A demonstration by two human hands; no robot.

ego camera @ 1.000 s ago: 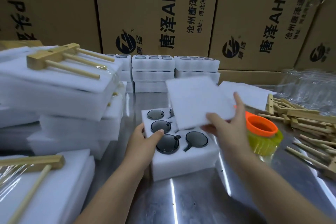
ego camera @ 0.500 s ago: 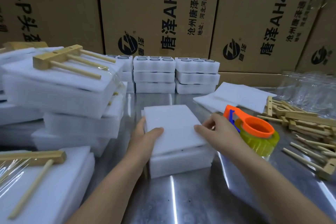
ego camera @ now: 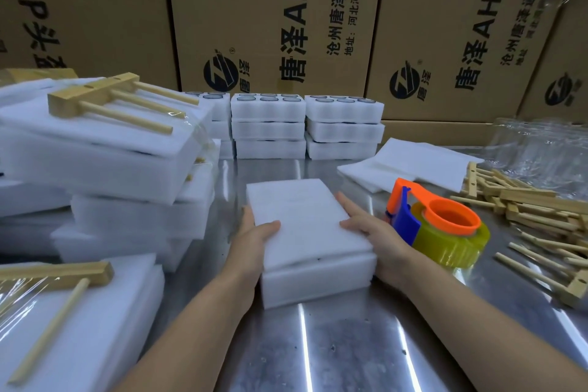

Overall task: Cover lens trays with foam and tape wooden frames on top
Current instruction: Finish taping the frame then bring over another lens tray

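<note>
Two-handed, I worked at desk [ego camera: 350, 344]. My left hand [ego camera: 253, 242], fingers straight along side, thumb pressing foam sheet [ego camera: 302, 216] flat over lens tray [ego camera: 318, 280], gripped nothing; right hand [ego camera: 372, 229] mirrored it, squaring edges. Tape dispenser [ego camera: 445, 232], wooden frames [ego camera: 534, 210] lay ready at right.

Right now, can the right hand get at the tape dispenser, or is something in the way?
Probably yes. The tape dispenser stands close beside the right hand, with nothing between them; that hand only rests against the foam sheet.
</note>
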